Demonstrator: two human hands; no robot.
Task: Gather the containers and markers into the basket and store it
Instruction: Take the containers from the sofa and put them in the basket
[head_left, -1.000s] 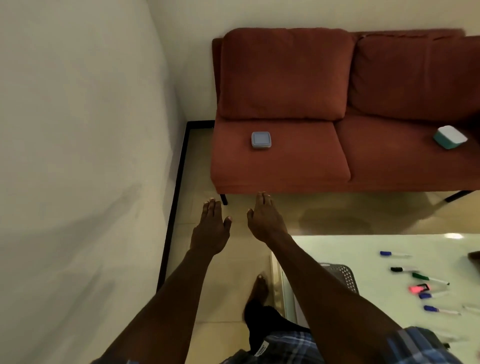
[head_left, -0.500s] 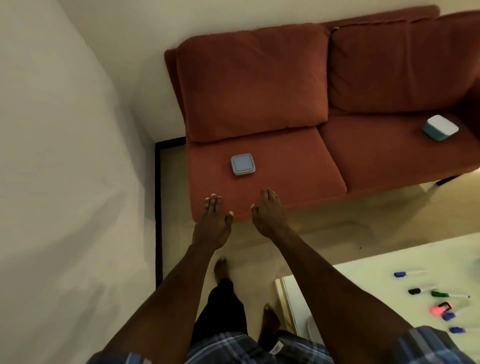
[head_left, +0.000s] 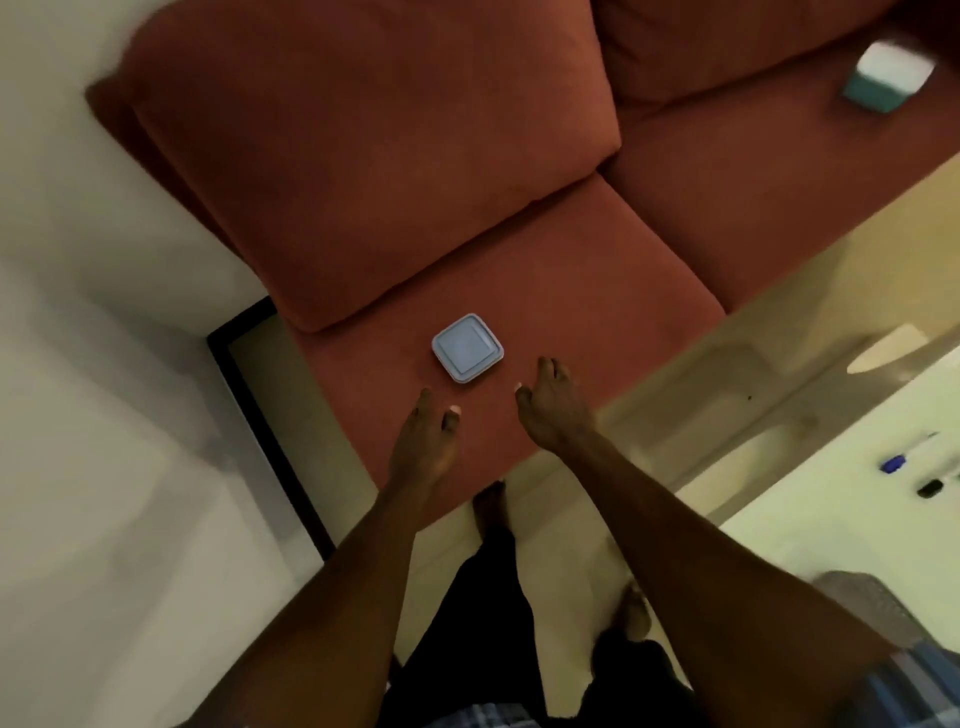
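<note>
Head camera looked steeply down past the person's plaid shorts and dark trouser legs to two bare feet on the pale tiled floor. At the lower right a grey perforated plastic basket showed only its blurred rim at the near corner of a pale glossy table. Further along that table lay a blue-capped marker and a black-capped marker, close together and well apart from the hands.

Both forearms reached forward over the front edge of a rust-red fabric sofa. The left hand hung palm down with its fingers extended and close together, the thumb set a little apart, holding nothing. The right hand was also empty, its fingers loosely curled and slightly spread.

Just beyond the two hands, on the sofa's left seat cushion, lay a small square grey-blue plastic container with a lid, flat and turned so one corner pointed at the gap between the hands. It sat near the fingertips of both hands but touched neither; the right hand was the closer.

Far off on the right seat cushion rested a teal container with a white lid, blurred.
</note>
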